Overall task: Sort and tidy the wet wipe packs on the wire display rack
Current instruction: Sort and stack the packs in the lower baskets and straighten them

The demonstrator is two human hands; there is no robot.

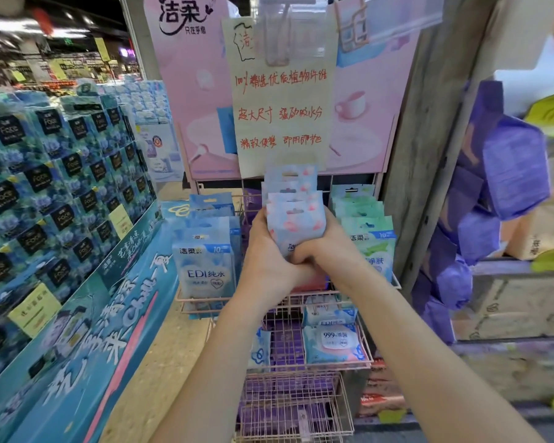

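Two hands, left hand (pixel 264 251) and right hand (pixel 325 247), clasp pink-printed wipe packs (pixel 295 215) above the pink wire rack (pixel 288 302), between blue EDI packs (pixel 205 266) and green packs (pixel 370 238).

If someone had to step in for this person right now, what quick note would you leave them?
Left hand and right hand: both grip the stack of pink-patterned packs at the middle of the wire rack top tier.
Done: blue packs stand on the left, green packs on the right.
Left: settle the pink stack; the lower-tier packs look mixed.
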